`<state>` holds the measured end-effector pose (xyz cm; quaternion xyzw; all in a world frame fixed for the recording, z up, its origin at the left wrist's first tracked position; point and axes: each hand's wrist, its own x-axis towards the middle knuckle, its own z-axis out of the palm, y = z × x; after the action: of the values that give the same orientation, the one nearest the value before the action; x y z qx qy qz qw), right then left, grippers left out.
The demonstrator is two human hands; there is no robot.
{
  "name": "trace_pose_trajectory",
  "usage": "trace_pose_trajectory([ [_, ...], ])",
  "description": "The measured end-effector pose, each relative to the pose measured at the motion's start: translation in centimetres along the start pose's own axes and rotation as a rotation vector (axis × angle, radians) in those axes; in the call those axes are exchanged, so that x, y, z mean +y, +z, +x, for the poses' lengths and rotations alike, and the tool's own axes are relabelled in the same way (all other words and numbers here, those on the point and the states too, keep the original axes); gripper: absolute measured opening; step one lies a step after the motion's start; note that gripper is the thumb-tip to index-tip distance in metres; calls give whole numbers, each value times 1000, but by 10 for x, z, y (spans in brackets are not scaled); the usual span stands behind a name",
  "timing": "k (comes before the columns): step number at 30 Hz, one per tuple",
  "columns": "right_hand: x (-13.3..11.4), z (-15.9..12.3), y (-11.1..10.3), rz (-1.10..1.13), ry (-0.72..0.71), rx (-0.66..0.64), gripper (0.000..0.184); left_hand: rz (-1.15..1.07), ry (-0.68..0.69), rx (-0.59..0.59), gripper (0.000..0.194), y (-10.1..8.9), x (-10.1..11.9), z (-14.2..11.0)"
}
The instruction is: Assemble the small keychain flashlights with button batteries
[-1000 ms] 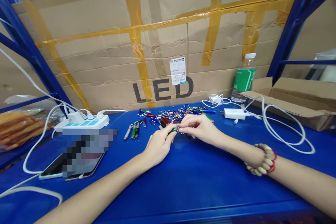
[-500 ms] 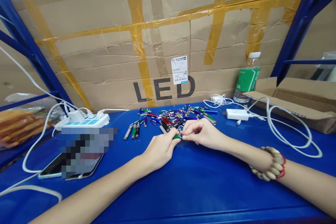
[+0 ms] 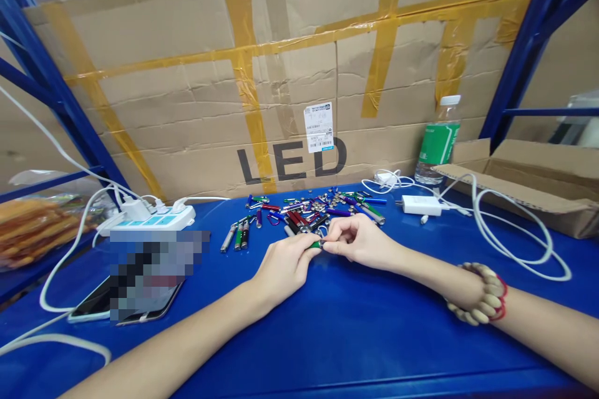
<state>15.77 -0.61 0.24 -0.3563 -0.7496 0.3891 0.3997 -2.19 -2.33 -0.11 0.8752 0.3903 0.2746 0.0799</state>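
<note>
My left hand [image 3: 286, 265] is closed around a small green keychain flashlight [image 3: 316, 244], and most of its tube is hidden by the fingers. At its right end, the thumb and forefinger of my right hand [image 3: 358, 240] are pinched on its metal tip; the exact part between them is too small to make out. Just behind both hands lies a loose pile of small metal flashlights [image 3: 299, 219] in red, black, blue, purple and green, mixed with clips and small round metal pieces. Left of the pile, silver, green and black flashlights [image 3: 238, 235] lie side by side.
On the left are a white power strip [image 3: 159, 219] with cables and flat devices [image 3: 135, 290], partly pixelated. A white charger [image 3: 421, 204], a coiled cable [image 3: 524, 265], a water bottle [image 3: 438, 143] and an open carton [image 3: 538, 184] stand right. A large cardboard box [image 3: 187, 118] closes off the back.
My right fingers have shifted slightly at the flashlight's end, and the ring visible there before is now less distinct. My left hand keeps its hold. The view has moved very slightly.
</note>
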Motion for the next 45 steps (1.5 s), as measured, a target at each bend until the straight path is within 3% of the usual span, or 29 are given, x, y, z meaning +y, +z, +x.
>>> trace_pose_trajectory([
  [10, 2, 5, 0, -12, 90, 42, 34, -78, -104, 12, 22, -1, 3, 4],
  [21, -1, 6, -2, -85, 35, 53, 35, -121, -193, -26, 23, -2, 4, 5],
  [29, -3, 7, -1, -117, 7, 52, 38, -242, -244, 20, 22, -2, 3, 7],
  [32, 0, 10, -14, -279, -41, 171, 35, -321, -265, 64, 24, -2, 1, 8],
  [35, 9, 15, -36, -657, -81, 347, 25, -418, -285, 86, 25, 0, -2, 9],
  [40, 37, 23, -71, -997, 43, 321, 34, -540, -345, 98, 27, 3, -6, 10],
  [42, 46, 25, -77, -1034, 149, 285, 40, -575, -368, 109, 27, 3, -6, 10],
  [45, 53, 26, -80, -1038, 186, 259, 41, -614, -403, 135, 24, 5, -6, 10],
])
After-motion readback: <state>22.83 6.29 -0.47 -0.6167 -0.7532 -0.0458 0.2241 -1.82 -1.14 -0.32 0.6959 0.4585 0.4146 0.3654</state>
